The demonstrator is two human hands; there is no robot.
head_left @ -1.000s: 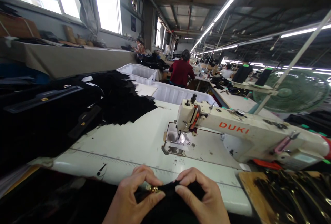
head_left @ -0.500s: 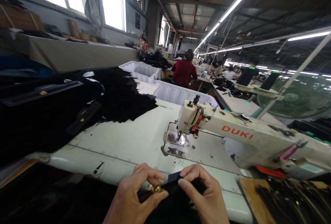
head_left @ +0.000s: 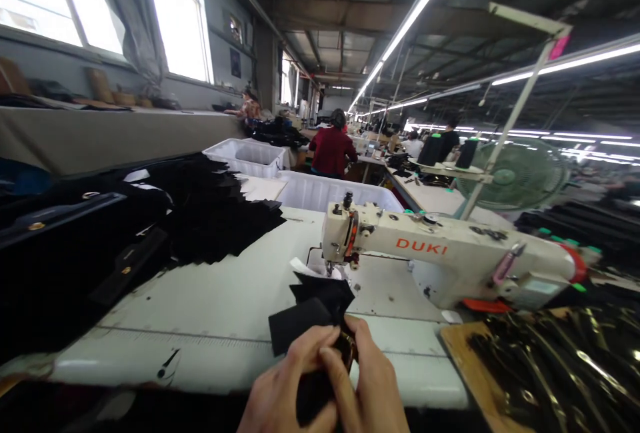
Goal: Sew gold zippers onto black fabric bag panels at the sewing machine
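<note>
Close together at the table's front edge, both my hands are closed around a black fabric piece (head_left: 297, 326). My left hand (head_left: 290, 386) pinches it from the left, with dark material also showing under its fingers. From the right, my right hand (head_left: 375, 380) grips around a gold-coloured metal fitting (head_left: 346, 346) on the piece, partly hidden by fingers. Beyond the fingertips, dark flaps (head_left: 325, 292) and a white strip (head_left: 303, 266) reach toward the needle area of the sewing machine (head_left: 380, 230). Whether they lie under the presser foot I cannot tell.
A large stack of black cut pieces (head_left: 210, 213) covers the table's left. Straps with gold-coloured metal parts (head_left: 560, 366) lie on a brown board (head_left: 457, 346) at right. White plastic bins (head_left: 340, 190) stand behind the machine, near a fan (head_left: 510, 173). A co-worker (head_left: 333, 150) sits farther off.
My hands have drawn together and turned, carrying the black piece forward onto the table beside the needle area. Its flaps and a white strip now show. The camera view has shifted right.
</note>
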